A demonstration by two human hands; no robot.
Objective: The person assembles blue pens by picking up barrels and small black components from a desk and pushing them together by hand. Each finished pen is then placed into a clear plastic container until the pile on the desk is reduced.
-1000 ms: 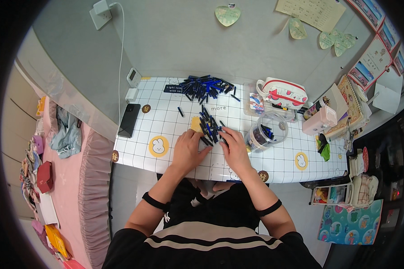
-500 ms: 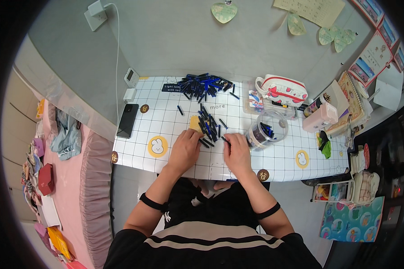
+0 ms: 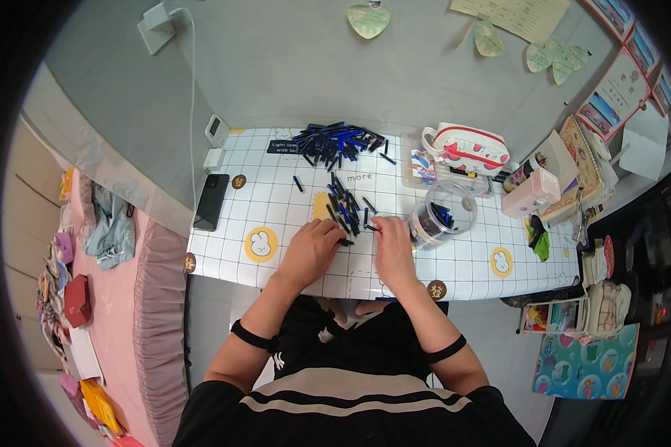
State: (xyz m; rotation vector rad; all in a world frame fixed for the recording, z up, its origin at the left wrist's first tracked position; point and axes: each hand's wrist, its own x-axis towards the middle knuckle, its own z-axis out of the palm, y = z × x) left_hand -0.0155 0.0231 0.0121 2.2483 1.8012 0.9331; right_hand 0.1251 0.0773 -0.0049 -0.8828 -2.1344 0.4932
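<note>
My left hand [image 3: 312,252] rests on the table with its fingers curled, closed on a dark ink cartridge [image 3: 346,242] that pokes out by the fingertips. To its right, my right hand [image 3: 395,252] pinches another short dark ink cartridge [image 3: 370,227] between thumb and fingers. Just beyond both hands lies a loose small pile of black and blue ink cartridges [image 3: 341,200]. A larger heap [image 3: 337,141] of them sits at the back of the table. Right of my right hand, a clear round jar [image 3: 443,216] leans with several cartridges inside.
The grid-patterned table [image 3: 291,160] carries a black phone [image 3: 212,201] at left. At the back right are a white and red pencil case [image 3: 470,147] on a clear box, and a pink container [image 3: 533,195]. A pink bed [image 3: 134,283] stands left of the table.
My left hand has shifted slightly right, and the cartridge at its fingertips now lies more level. The right hand has risen a little, its cartridge still at the fingertips.
</note>
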